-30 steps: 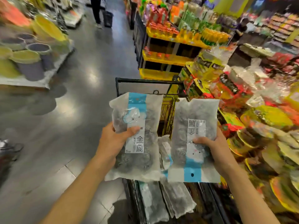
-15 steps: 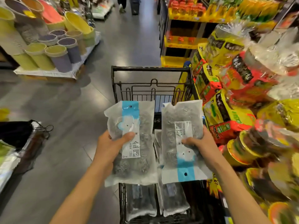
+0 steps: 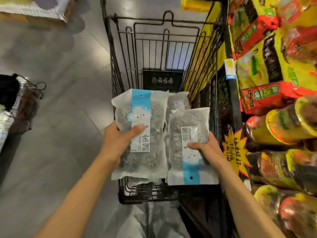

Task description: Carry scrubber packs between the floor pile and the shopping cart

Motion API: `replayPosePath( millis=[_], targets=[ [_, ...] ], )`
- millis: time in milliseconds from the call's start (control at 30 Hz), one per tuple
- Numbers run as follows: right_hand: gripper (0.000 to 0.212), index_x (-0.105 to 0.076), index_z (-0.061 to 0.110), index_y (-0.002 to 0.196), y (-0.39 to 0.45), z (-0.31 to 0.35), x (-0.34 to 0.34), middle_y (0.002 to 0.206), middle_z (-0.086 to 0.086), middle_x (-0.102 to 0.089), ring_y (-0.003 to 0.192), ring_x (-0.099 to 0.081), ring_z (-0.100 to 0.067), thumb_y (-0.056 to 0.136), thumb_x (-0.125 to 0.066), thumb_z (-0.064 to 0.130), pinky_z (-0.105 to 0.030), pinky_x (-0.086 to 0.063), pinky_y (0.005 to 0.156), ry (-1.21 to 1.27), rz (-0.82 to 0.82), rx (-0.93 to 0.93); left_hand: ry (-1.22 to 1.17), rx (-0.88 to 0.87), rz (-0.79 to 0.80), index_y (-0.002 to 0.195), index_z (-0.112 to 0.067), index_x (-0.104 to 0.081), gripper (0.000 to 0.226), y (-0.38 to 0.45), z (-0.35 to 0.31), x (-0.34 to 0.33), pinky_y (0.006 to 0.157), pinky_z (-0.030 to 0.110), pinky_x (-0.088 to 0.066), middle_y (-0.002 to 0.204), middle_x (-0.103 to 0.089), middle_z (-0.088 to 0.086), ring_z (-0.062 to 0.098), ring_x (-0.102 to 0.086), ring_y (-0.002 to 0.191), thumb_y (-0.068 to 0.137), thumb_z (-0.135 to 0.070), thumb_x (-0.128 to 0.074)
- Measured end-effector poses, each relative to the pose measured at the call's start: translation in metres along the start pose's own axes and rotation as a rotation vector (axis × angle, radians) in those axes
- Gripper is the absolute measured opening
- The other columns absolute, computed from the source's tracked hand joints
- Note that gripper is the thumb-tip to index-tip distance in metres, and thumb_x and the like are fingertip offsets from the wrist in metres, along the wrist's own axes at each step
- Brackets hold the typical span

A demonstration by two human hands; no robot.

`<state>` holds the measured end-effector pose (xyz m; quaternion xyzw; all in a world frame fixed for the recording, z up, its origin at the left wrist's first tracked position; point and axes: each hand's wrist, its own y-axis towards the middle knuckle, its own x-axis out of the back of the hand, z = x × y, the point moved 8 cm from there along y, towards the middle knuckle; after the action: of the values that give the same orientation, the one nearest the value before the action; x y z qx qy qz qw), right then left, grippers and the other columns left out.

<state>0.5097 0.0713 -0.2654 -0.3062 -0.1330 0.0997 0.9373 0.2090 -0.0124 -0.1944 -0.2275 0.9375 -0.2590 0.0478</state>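
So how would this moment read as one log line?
left hand: grips upright pack | right hand: grips inverted pack | both above cart

Black wire shopping cart at centre frame, on grey tiled floor. Another clear packet lying inside the cart. Right edge: shelves of yellow and red snack bags, with a star-shaped yellow price tag lower down. Dark bag at left edge. Cardboard box upper left.
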Motion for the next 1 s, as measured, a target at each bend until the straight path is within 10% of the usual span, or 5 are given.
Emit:
replayPosePath(
  millis=[100,333,733,1000],
  targets=[
    [0.051,-0.062,0.02,0.115,0.036,-0.06,-0.019,0.108,-0.002,-0.075,0.098,-0.072,-0.02,0.075,-0.082,-0.003,-0.032,-0.06,0.081,-0.054,0.046,-0.11,0.005,0.029,-0.043,0.113,-0.021,-0.074,0.034,0.007,0.024,0.005,0.064,0.02,-0.059,0.1,-0.081,-0.002,0.01,-0.078,0.081,0.08,-0.022,-0.085],
    [0.058,-0.044,0.016,0.125,0.091,-0.16,-0.037,0.104,0.001,-0.062,0.094,-0.066,-0.018,0.082,-0.081,0.008,-0.028,-0.053,0.068,-0.303,0.031,-0.295,0.035,0.105,-0.125,0.104,-0.026,-0.072,0.032,0.018,0.086,0.013,0.078,0.034,-0.062,0.093,-0.081,-0.011,0.009,-0.078,0.086,0.078,-0.014,-0.087],
    [0.084,-0.037,0.001,0.15,0.069,-0.107,-0.05,0.151,-0.021,-0.042,0.141,-0.042,-0.037,0.082,-0.082,0.021,-0.043,-0.033,0.121,-1.061,-0.086,0.308,0.056,0.199,-0.089,0.103,-0.027,-0.072,0.031,0.027,0.132,-0.014,0.068,0.024,-0.062,0.093,-0.081,-0.01,0.009,-0.078,0.085,0.08,-0.011,-0.086],
    [0.1,0.005,0.013,0.164,0.067,-0.073,-0.056,0.172,-0.01,0.009,0.159,0.007,-0.029,0.096,-0.042,0.071,-0.045,0.001,0.129,-1.351,0.032,0.343,0.336,0.371,-0.109,0.128,-0.017,-0.061,0.07,0.079,0.235,-0.01,0.105,0.048,-0.052,0.12,-0.073,-0.003,0.022,-0.068,0.11,0.069,-0.034,-0.094]
  ],
)
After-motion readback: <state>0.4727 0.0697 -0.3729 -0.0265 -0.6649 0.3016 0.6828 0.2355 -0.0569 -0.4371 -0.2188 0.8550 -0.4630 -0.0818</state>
